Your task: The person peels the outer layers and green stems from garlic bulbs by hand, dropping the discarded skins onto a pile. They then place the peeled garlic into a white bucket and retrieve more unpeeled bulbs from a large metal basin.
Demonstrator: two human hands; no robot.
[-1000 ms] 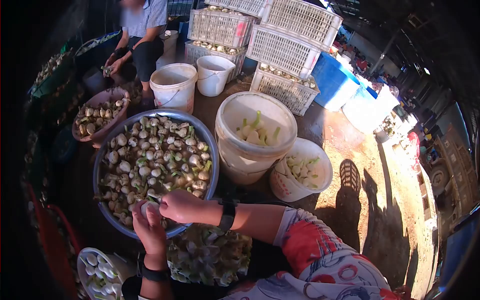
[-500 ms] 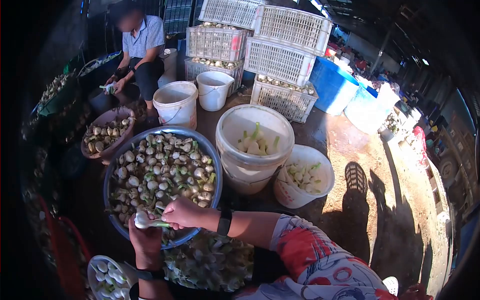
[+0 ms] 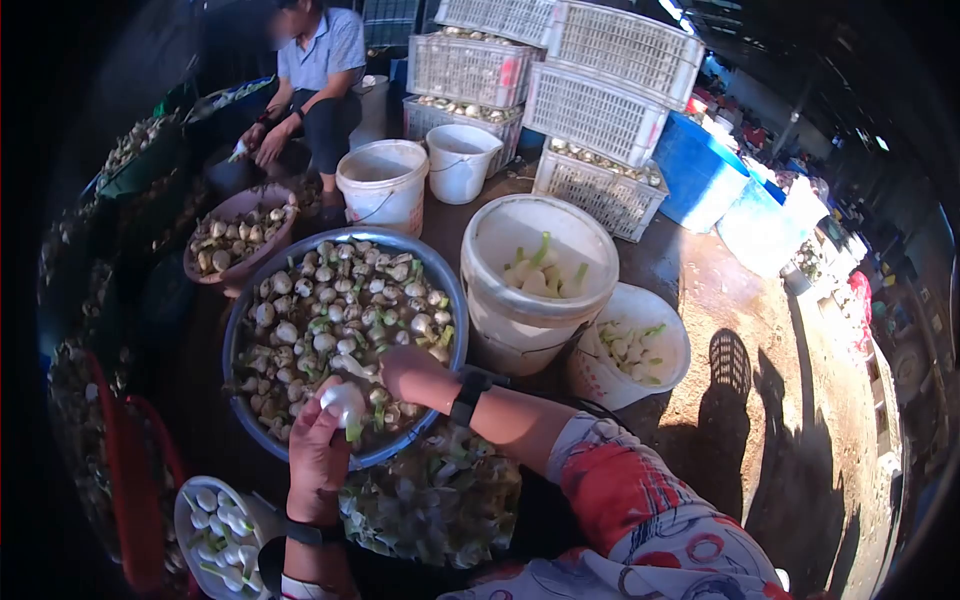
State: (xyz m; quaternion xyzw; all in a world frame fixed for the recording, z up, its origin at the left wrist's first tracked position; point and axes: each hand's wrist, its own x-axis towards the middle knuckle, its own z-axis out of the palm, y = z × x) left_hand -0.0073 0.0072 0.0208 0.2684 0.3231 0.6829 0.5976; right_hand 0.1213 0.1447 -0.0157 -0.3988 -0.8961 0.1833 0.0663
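My left hand grips a white garlic bulb with a short green stem end, over the near rim of a blue basin. Unpeeled garlic bulbs with roots and dirty skins fill that basin, with brownish water between them. My right hand is curled above the basin's near right side, apart from the held bulb. A pale strip shows at its fingertips; whether they hold it I cannot tell. Loose garlic skins lie heaped below my forearms.
A white tub of cleaned garlic stands at lower left. Right of the basin are a tall bucket and a lower bucket, both holding garlic. Across from me a person sits by a pink basin. Stacked crates rise behind.
The right hand has come off the stem and shifted away from the left. The left hand still holds the bulb, now turned stem-down. The whole view has shifted slightly.
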